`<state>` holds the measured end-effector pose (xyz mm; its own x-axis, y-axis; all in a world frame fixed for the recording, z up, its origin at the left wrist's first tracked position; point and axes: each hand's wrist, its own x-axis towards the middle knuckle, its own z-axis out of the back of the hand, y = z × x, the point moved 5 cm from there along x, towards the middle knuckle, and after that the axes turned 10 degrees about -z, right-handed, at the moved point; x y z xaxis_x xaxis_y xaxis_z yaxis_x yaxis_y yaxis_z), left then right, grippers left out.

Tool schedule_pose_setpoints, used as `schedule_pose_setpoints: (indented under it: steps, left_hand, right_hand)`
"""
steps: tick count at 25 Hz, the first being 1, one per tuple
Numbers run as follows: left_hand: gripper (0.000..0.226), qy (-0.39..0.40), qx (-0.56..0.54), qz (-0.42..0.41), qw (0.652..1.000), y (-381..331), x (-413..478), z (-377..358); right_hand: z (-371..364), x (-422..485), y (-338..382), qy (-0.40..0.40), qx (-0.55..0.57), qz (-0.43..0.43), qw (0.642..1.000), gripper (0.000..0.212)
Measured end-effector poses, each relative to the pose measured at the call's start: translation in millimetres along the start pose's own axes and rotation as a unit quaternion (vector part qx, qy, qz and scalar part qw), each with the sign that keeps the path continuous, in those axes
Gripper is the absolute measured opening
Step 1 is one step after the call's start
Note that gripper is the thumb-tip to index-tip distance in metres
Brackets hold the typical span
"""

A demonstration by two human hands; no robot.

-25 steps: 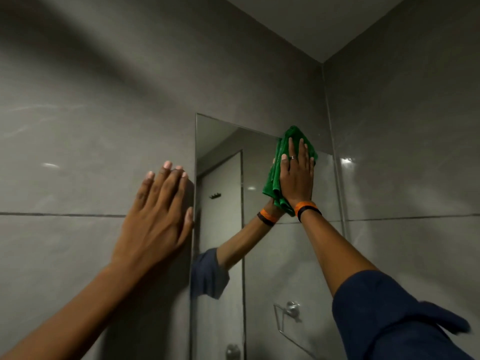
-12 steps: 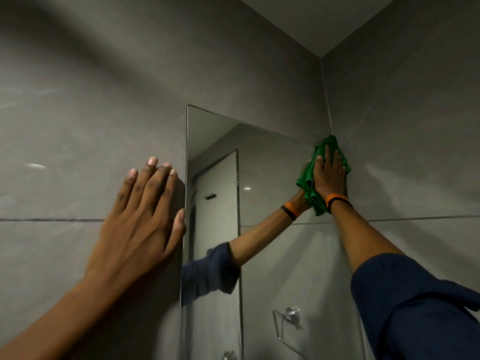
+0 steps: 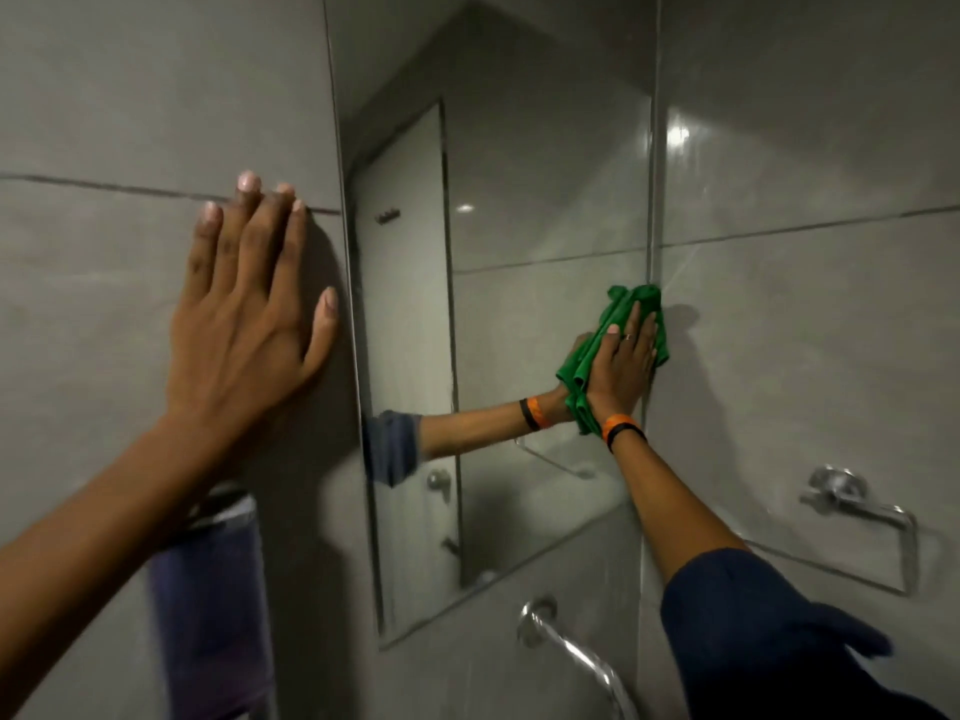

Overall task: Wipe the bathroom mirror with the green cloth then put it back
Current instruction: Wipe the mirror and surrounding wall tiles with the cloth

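The tall frameless mirror (image 3: 519, 304) hangs on the grey tiled wall, its right edge at the room corner. My right hand (image 3: 621, 368) presses the bunched green cloth (image 3: 576, 374) flat against the mirror's right edge, about halfway up. Part of the cloth sticks out above my fingertips and below my palm. My left hand (image 3: 249, 309) lies flat with fingers spread on the tile wall just left of the mirror, holding nothing. The mirror reflects my right arm and the cloth.
A chrome towel ring (image 3: 862, 522) is fixed to the right wall below my right arm. A chrome tap spout (image 3: 571, 652) curves out under the mirror. A purple dispenser (image 3: 208, 605) hangs on the wall below my left forearm.
My right hand has slid the cloth down the mirror's right edge from the top corner to mid height. The view has tilted down, showing the tap and towel ring.
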<state>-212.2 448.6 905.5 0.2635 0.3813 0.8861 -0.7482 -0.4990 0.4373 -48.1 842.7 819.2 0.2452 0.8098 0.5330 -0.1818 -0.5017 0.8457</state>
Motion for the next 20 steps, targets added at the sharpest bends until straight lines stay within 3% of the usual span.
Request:
schedule_pose_setpoints:
  steps: [7,15,20]
  left_hand:
    - [0.070,0.004,-0.008,-0.010,1.000,-7.3,-3.6,-4.9]
    - [0.071,-0.004,-0.020,0.002,1.000,-9.3,-2.9,-4.9]
    - [0.070,-0.016,-0.053,0.015,0.998,-12.5,-2.6,3.0]
  right_hand:
    - [-1.1,-78.3,-98.1,0.021,0.005,-0.133,0.991,0.052]
    - [-0.8,-102.5,-122.9,0.030,0.029,-0.266,0.963,0.057]
    - [-3.1,-142.1,-117.4,0.050,0.034,-0.264,0.963,0.059]
